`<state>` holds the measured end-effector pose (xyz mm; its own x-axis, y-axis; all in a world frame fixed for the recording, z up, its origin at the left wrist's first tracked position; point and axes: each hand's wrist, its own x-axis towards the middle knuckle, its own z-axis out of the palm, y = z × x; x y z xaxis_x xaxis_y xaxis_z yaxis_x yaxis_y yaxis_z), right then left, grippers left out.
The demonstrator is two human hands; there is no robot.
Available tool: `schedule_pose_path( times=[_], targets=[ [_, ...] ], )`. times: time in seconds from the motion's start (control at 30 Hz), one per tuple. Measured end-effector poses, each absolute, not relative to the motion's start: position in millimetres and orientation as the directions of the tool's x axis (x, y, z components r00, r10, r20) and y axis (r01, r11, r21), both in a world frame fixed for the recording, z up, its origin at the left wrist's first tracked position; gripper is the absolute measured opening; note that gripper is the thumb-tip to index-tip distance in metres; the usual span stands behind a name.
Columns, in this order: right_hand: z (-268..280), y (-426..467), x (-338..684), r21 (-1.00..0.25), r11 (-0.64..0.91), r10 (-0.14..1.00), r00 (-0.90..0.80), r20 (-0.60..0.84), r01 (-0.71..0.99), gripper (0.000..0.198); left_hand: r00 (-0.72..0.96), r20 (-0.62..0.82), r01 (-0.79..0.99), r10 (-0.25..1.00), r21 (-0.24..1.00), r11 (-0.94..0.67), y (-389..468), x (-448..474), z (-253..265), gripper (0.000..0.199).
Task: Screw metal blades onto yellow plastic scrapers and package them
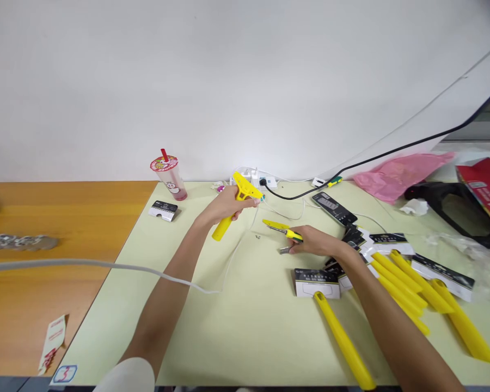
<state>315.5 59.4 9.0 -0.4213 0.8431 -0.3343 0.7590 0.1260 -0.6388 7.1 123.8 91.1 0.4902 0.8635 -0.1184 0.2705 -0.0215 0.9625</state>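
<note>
My left hand (227,206) grips a yellow plastic scraper tool (236,211) by its handle, holding it above the pale green table (245,326) with its wide head pointing toward the wall. My right hand (315,241) rests on the table and pinches a small yellow-handled screwdriver (282,228) whose tip points left. A small metal blade piece (285,250) lies just under the right hand's fingers. A tiny screw (258,237) lies on the table between the two hands.
Several yellow handles (408,288) and black-and-white packaging cards (316,282) lie at the right. A pink drink cup (169,177), a power strip (255,178) with cables, a pink bag (396,174) and a red box (484,188) stand along the back. A wooden table (44,261) adjoins on the left.
</note>
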Motion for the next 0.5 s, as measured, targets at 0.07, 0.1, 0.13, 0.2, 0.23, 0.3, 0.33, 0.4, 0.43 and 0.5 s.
schedule_pose_path(
  times=[0.07, 0.1, 0.13, 0.2, 0.23, 0.3, 0.33, 0.4, 0.43, 0.5],
  targets=[
    [15, 58, 310, -0.647, 0.117, 0.859, -0.404, -0.315, 0.754, 0.02, 0.483, -0.121, 0.288, 0.867, 0.957, -0.027, 123, 4, 93, 0.031],
    [20, 58, 307, -0.655, 0.113, 0.871, -0.392, -0.296, 0.747, 0.022, 0.48, -0.121, 0.299, 0.869, 0.954, -0.032, 123, 3, 94, 0.032],
    [27, 57, 304, -0.668, 0.109, 0.888, -0.374, -0.268, 0.736, 0.025, 0.479, -0.117, 0.304, 0.87, 0.952, -0.039, 123, 2, 95, 0.035],
    [46, 57, 299, -0.71, 0.097, 0.94, -0.298, -0.166, 0.698, 0.029, 0.487, -0.099, 0.288, 0.868, 0.956, -0.053, 123, 1, 97, 0.042],
    [58, 58, 295, -0.743, 0.102, 0.966, -0.245, -0.085, 0.661, 0.032, 0.498, -0.088, 0.268, 0.863, 0.962, -0.057, 122, 0, 98, 0.046],
    [83, 58, 286, -0.837, 0.163, 0.986, -0.125, 0.114, 0.522, 0.044, 0.524, -0.067, 0.213, 0.849, 0.976, -0.054, 120, 0, 100, 0.049],
    [95, 58, 280, -0.884, 0.219, 0.976, -0.077, 0.206, 0.414, 0.052, 0.536, -0.06, 0.19, 0.842, 0.98, -0.051, 118, 1, 102, 0.049],
    [116, 58, 269, -0.919, 0.337, 0.935, 0.04, 0.351, 0.204, 0.06, 0.552, -0.055, 0.169, 0.832, 0.984, -0.047, 113, 2, 106, 0.049],
    [124, 57, 264, -0.911, 0.39, 0.91, 0.091, 0.404, 0.135, 0.061, 0.559, -0.055, 0.168, 0.828, 0.985, -0.047, 110, 2, 109, 0.049],
    [134, 56, 255, -0.883, 0.462, 0.867, 0.17, 0.469, 0.08, 0.062, 0.573, -0.062, 0.182, 0.817, 0.982, -0.053, 104, 4, 115, 0.049]
  ],
)
